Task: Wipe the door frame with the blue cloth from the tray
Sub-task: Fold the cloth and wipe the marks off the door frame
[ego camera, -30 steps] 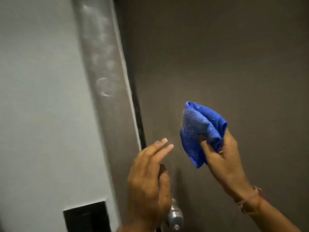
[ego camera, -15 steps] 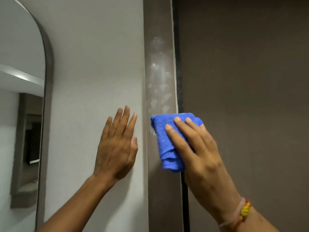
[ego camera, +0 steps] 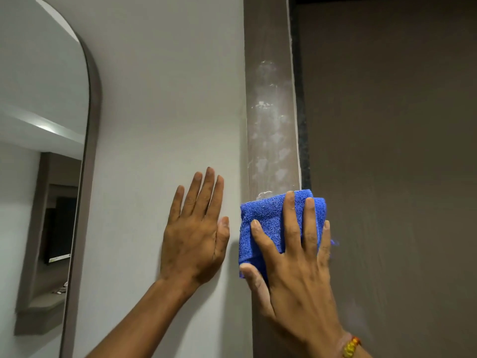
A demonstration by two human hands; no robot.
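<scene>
The brown door frame (ego camera: 271, 73) runs upright through the middle of the view, with whitish smears on it above the cloth. My right hand (ego camera: 296, 267) lies flat with spread fingers on a folded blue cloth (ego camera: 260, 223), pressing it against the frame. My left hand (ego camera: 196, 231) rests open and flat on the white wall (ego camera: 167, 99) just left of the frame, holding nothing. The tray is out of view.
The dark brown door (ego camera: 387, 151) fills the right side, with a dark gap along the frame's edge. An arched mirror (ego camera: 38, 151) with a brown rim hangs on the wall at far left.
The cloth went from held in the air before the door to pressed on the frame. My left hand moved onto the wall and stays there. The view shifted left and up.
</scene>
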